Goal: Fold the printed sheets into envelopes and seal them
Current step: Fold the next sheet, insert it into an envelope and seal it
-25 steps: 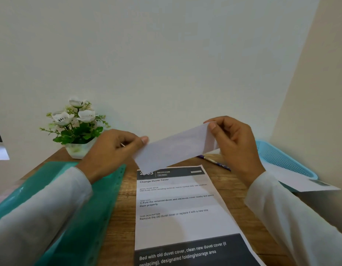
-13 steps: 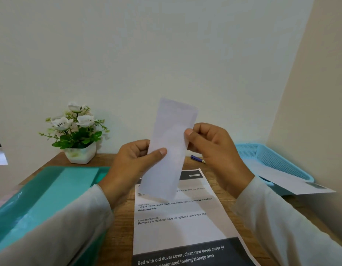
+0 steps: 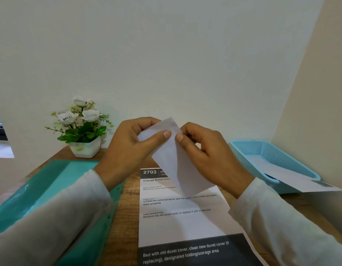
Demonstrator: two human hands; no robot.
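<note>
I hold a white envelope (image 3: 176, 162) up above the wooden desk, its long side tilted down toward me. My left hand (image 3: 131, 148) pinches its upper end from the left, thumb on the front. My right hand (image 3: 206, 156) pinches the same end from the right, thumb tip beside the left thumb. Below them a printed sheet (image 3: 185, 221) headed "2703 Change Duvet Cover" lies flat on the desk, its top partly hidden by the envelope.
A teal plastic folder (image 3: 51, 189) lies at the left under my left sleeve. A white pot of artificial flowers (image 3: 84, 131) stands at the back left. A blue mesh basket (image 3: 271, 160) at the right holds a sheet (image 3: 292, 177) that overhangs its rim. Walls close behind and right.
The envelope has turned from lying sideways, through upright, to leaning down toward me. Both hands have shifted to its upper end and come close together.
</note>
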